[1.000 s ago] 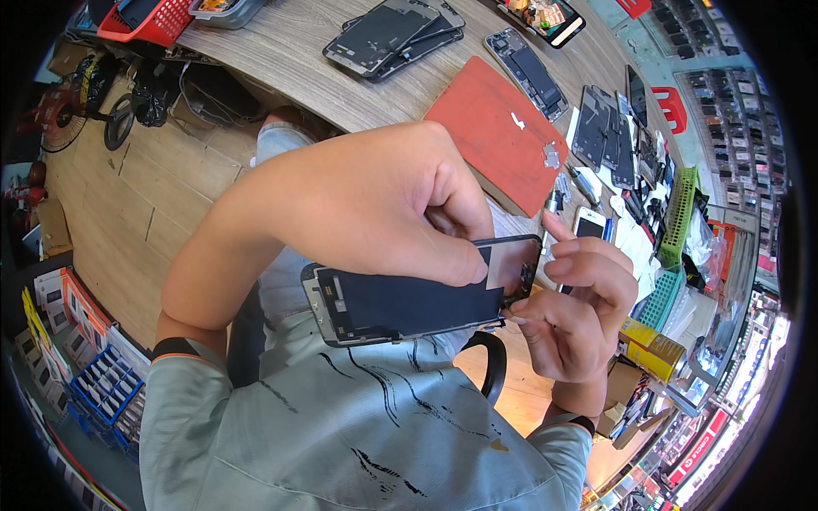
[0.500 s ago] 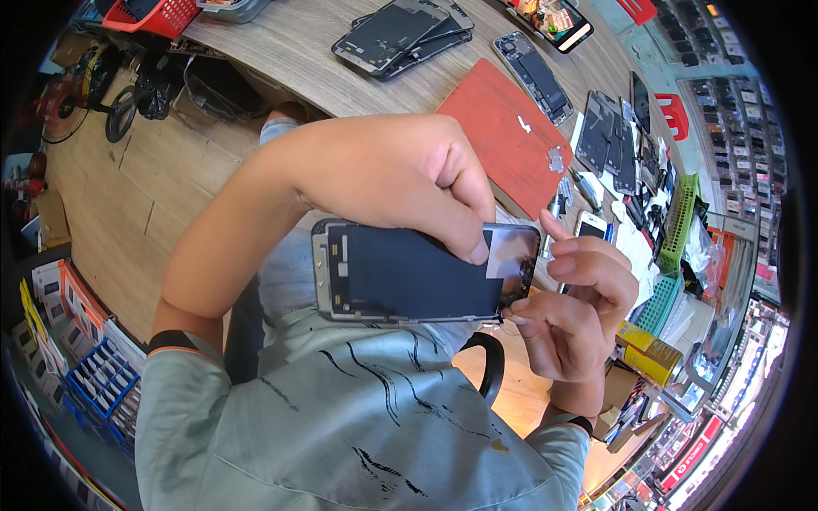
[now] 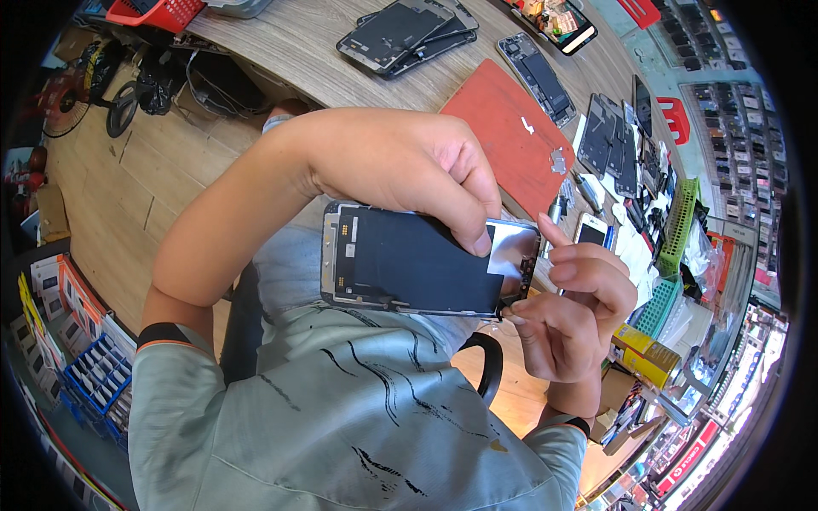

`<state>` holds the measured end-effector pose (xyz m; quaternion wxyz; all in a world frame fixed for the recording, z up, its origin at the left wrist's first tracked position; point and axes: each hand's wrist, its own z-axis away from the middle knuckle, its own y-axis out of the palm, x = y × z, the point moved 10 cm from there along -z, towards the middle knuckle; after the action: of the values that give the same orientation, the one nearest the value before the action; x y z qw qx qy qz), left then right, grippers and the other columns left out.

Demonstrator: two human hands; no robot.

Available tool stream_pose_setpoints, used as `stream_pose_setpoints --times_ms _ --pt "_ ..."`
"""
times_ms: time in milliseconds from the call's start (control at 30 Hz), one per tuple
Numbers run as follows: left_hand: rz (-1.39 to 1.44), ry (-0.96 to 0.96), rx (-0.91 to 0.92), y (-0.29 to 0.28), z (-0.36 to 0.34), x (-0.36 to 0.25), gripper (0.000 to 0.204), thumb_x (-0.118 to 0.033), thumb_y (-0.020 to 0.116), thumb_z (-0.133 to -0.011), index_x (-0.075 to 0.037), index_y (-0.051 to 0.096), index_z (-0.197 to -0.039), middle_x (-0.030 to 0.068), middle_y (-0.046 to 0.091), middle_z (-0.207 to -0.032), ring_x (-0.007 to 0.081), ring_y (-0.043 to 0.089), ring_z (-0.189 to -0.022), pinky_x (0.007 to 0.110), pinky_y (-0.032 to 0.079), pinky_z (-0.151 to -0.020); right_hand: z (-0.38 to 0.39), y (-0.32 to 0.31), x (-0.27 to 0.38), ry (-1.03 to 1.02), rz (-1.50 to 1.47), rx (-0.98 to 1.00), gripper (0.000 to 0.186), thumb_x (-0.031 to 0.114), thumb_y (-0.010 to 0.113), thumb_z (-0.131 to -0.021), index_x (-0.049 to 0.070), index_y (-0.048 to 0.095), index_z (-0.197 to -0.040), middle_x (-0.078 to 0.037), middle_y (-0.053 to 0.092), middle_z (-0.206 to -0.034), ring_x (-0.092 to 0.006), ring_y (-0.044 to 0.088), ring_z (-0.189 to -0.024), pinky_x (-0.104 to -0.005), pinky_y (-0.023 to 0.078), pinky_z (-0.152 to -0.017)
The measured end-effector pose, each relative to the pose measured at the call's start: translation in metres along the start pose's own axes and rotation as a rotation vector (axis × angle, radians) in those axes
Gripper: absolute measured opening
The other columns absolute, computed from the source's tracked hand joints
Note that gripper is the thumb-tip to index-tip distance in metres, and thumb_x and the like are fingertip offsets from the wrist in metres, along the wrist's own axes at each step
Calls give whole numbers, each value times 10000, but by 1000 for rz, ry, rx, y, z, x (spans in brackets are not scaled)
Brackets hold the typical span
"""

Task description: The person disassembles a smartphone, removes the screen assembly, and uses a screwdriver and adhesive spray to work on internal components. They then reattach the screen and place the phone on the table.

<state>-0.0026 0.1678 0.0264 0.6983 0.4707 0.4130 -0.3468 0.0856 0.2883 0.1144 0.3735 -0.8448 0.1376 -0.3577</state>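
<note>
A phone screen (image 3: 400, 260), seen from its black back, lies crosswise above my lap. My left hand (image 3: 439, 175) reaches over its far long edge and grips it, with the thumb flat on the back beside a shiny silvery patch (image 3: 514, 249). The other fingers are hidden behind the screen. At the near right corner, the thumb and forefinger of my right hand (image 3: 579, 311) pinch together against the screen's edge. The remaining right fingers curl above. Whether a small part sits in that pinch is too small to tell.
On the wooden table (image 3: 281, 43) are a red mat (image 3: 503, 128) with small metal bits, stacked phone screens (image 3: 400, 34), an opened phone (image 3: 537, 77) and a lit phone (image 3: 562, 25). Green baskets (image 3: 679, 226) and a yellow can (image 3: 645, 353) stand at the right.
The screen has tilted slightly, its left end shifting up and right, and its silvery patch shines brighter. My left hand moved a little with it; the right hand's pinch stays at the corner.
</note>
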Motion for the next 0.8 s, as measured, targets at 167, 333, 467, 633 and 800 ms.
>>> stream_pose_setpoints --times_ms 167,333,467,633,800 --pt "29 22 17 -1 0 1 141 -61 762 -1023 66 809 -983 -47 728 -769 -13 570 -661 231 427 -582 -1 0 2 5 9 14 185 132 886 -948 79 709 -935 -133 448 -1222 -334 590 -1205 -710 633 -1113" --pt "84 15 8 0 -2 2 132 -51 771 -1018 72 819 -1009 -33 750 -792 -4 599 -676 226 447 -594 1 -3 2 30 8 -12 210 171 900 -962 98 708 -917 -126 448 -1217 -322 594 -1188 -705 640 -1103" --pt "95 28 15 -2 -4 5 134 -49 776 -1013 75 825 -1023 -23 759 -803 2 609 -684 228 462 -607 1 -4 2 40 -5 -34 211 186 900 -965 106 714 -910 -120 443 -1224 -316 597 -1184 -705 641 -1101" --pt "106 64 23 -4 -7 10 147 -50 781 -1005 78 836 -1052 -3 779 -823 14 628 -697 228 484 -626 2 -4 2 56 -14 -43 214 191 899 -969 112 713 -899 -112 431 -1231 -313 596 -1192 -706 635 -1111" --pt "144 21 21 -4 -7 14 167 -61 788 -997 78 841 -1072 3 783 -826 16 631 -693 227 486 -625 5 -5 0 94 -33 -74 230 219 914 -957 125 712 -898 -104 417 -1245 -312 587 -1230 -709 622 -1135"
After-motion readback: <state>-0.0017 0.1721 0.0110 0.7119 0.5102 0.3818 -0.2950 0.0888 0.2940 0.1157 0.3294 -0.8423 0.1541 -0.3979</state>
